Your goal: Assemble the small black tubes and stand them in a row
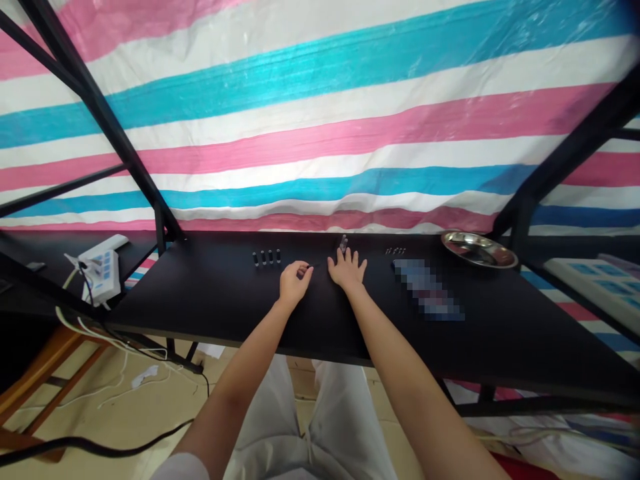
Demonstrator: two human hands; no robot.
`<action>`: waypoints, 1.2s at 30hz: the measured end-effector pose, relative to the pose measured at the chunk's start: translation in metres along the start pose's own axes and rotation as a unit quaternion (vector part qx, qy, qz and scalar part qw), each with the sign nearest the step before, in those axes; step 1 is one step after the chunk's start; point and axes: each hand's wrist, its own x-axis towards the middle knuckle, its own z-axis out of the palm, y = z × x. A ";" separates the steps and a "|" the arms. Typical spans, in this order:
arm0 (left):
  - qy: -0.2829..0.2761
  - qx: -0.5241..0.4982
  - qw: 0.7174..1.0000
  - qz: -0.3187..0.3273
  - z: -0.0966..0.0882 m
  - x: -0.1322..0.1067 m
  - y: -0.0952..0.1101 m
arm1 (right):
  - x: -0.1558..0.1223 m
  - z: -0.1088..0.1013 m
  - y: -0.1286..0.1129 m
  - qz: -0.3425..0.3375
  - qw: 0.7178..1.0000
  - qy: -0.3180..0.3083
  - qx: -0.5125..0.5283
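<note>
My left hand [294,283] is over the black table [215,293], its thumb and fingers curled together in a pinch. Whatever sits in that pinch is too small and dark to make out. To its right, my right hand [347,269] lies flat on the tabletop with fingers spread. Just beyond its fingertips is a small, shiny, partly see-through object [343,241], its kind unclear. Left of my left hand, several short dark cylinders [263,257] with pale ends stand in a row. Several tiny metallic pieces [395,251] lie right of my right hand.
A blurred-out, dark blue oblong item [425,288] lies on the right of the table. Behind it is a round metal plate [479,251]. Black frame bars [100,107] slant up at both sides before a striped sheet [320,147]. A white power strip [103,277] with cables is far left.
</note>
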 end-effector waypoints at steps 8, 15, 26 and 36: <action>0.027 -0.042 0.998 -0.041 -0.001 0.004 -0.007 | -0.010 0.004 0.003 -0.029 0.999 0.020 0.012; 0.049 -0.090 0.992 -0.076 -0.001 0.007 -0.012 | -0.033 0.003 0.004 -0.133 0.981 0.069 0.125; 0.049 -0.151 0.980 -0.124 -0.001 0.008 -0.017 | -0.041 -0.010 -0.005 -0.156 0.888 0.149 0.406; 0.051 -0.194 0.970 -0.141 0.000 0.010 -0.018 | -0.036 -0.009 -0.010 -0.141 0.789 0.056 0.595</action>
